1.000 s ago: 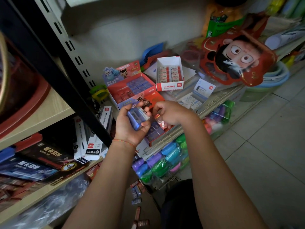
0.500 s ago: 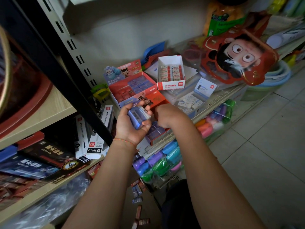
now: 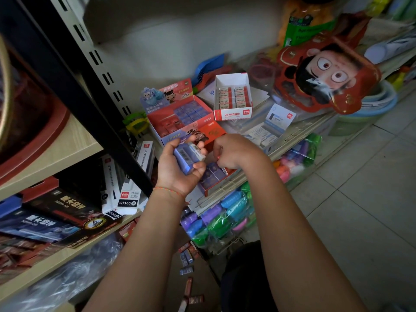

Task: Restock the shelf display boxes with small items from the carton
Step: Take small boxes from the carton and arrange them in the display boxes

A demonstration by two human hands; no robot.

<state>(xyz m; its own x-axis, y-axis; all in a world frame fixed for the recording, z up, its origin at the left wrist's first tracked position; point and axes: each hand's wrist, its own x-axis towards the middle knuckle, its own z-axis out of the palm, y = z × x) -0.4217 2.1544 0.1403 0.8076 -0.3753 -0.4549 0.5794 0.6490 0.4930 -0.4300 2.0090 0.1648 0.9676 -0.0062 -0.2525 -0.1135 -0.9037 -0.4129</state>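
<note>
- Left hand (image 3: 177,170): palm up, fingers and thumb curled round a small stack of blue-purple wrapped items (image 3: 188,157); a thin orange cord circles the wrist.
- Right hand (image 3: 234,152): knuckles up, fingers curled down over the near display box (image 3: 213,176); whether the fingertips grasp anything cannot be told, as they are hidden beneath the hand.
- Near display box: red and white, at the front edge of the wire shelf (image 3: 247,176), with rows of purple items showing in it under the two hands.
- Far display box (image 3: 180,118): red, with an upright cartoon header card, standing behind the near one toward the back of the shelf; blue items fill its right part, red ones its left.
- White eraser box (image 3: 233,95): open-topped, just right of the far display box, holding two columns of white erasers.
- Cartoon-face pack (image 3: 326,73): red, lying at the right end of the shelf.
- Floor below the shelf front: several small wrapped items (image 3: 186,258) lie scattered there.
- Left shelving unit: a white box marked GT165 (image 3: 128,199) leans at its front edge.
</note>
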